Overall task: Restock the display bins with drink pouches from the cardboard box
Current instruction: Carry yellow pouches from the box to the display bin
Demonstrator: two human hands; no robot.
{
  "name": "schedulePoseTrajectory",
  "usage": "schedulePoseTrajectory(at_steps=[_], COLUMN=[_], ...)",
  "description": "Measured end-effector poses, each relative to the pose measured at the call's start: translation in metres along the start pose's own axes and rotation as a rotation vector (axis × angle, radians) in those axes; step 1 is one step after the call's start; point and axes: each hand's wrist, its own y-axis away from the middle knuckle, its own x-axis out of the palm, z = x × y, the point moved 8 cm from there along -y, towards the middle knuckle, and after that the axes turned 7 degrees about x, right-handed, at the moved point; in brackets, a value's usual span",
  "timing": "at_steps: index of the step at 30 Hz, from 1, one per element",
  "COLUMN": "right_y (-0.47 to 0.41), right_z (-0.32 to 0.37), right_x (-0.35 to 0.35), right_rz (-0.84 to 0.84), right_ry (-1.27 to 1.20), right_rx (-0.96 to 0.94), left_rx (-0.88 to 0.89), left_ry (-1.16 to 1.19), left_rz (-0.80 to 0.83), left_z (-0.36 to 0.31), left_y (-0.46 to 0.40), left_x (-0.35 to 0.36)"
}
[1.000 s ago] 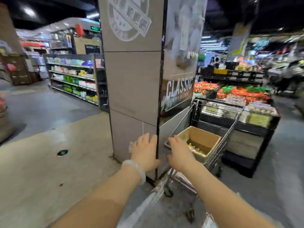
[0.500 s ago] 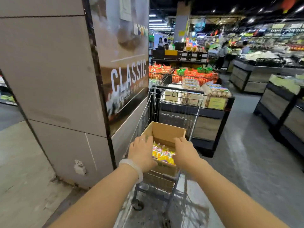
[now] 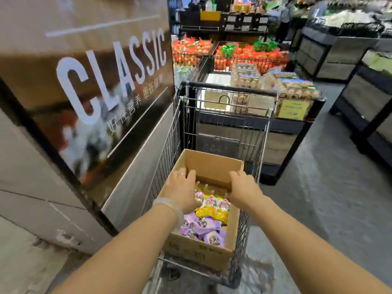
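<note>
Cardboard box: one open brown cardboard box (image 3: 212,166) sits in the near end of a wire shopping cart (image 3: 229,115), filling most of its width.
Drink pouches: the drink pouches (image 3: 209,217) lie heaped in the near half of the box, a yellow cluster toward the middle and a purple cluster at the near wall (too jumbled and blurred to count).
Left hand: one left hand (image 3: 182,190), a pale bracelet (image 3: 169,207) on its wrist, rests over the box's left wall, fingers bent over the rim and gripping it.
Right hand: one right hand (image 3: 244,187) lies over the box's right wall, fingers curled on the rim and gripping it.
Surroundings: a pillar poster reading CLASSIC (image 3: 110,73) stands just left of the cart; beyond the cart's far end is a dark display stand with egg cartons (image 3: 294,88) and two wire bins of red-netted goods (image 3: 250,54).
</note>
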Motion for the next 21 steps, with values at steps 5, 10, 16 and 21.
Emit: schedulePoseTrajectory(at_steps=[5, 10, 16, 21], right_y=[-0.083, -0.158, -0.222, -0.251], right_z=[0.002, 0.000, -0.009, -0.023], right_x=[0.057, 0.133, 0.234, 0.317], right_rz=[0.106, 0.272, 0.417, 0.529], right_ry=[0.016, -0.017, -0.047, -0.100], right_rx=[0.054, 0.139, 0.184, 0.263], left_rx=[-0.001, -0.026, -0.068, -0.272], left_ry=[0.007, 0.052, 0.089, 0.247], left_rz=[0.152, 0.326, 0.536, 0.612], left_z=[0.039, 0.082, 0.116, 0.140], left_y=[-0.078, -0.142, -0.186, -0.210], left_x=[0.065, 0.144, 0.254, 0.335])
